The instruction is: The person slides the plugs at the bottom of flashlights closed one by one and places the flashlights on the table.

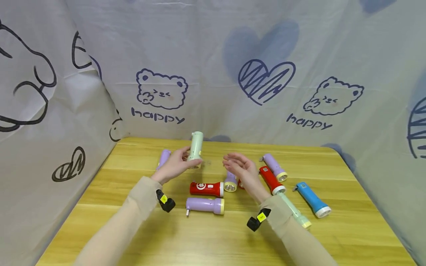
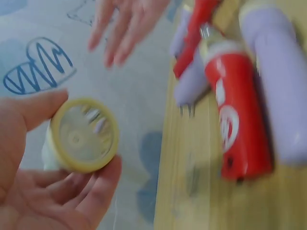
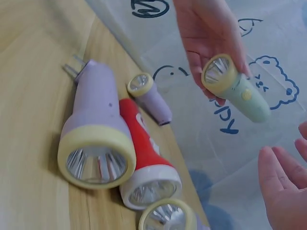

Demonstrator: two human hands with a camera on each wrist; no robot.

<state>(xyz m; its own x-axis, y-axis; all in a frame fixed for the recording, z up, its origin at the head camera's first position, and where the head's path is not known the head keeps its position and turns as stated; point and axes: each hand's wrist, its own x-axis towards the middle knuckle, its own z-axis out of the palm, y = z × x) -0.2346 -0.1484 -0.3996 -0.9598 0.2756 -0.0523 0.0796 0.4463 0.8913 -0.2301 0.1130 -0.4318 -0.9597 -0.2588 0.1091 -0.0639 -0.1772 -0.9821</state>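
Note:
My left hand [image 1: 173,164] grips a pale green flashlight [image 1: 197,144] by its wide head, held up over the back of the table. The flashlight's body points upward, and its cream-rimmed lens [image 2: 85,136] faces the left wrist camera. A yellow switch [image 3: 247,94] shows on its side in the right wrist view. Across from it, my right hand [image 1: 245,174] hovers with fingers extended and holds nothing. Below the hands lie a red flashlight [image 1: 204,188] with a white emblem and a purple flashlight [image 1: 203,205] with its plug prongs out. Another purple flashlight [image 1: 230,183] is partly behind the right hand.
To the right lie a purple flashlight [image 1: 273,166], a red one [image 1: 271,179], a blue one [image 1: 311,197] and a green one [image 1: 294,208] partly under my right forearm. One more purple flashlight [image 1: 164,158] sits behind my left hand. A printed cloth [image 1: 213,74] hangs behind the wooden table [image 1: 199,244].

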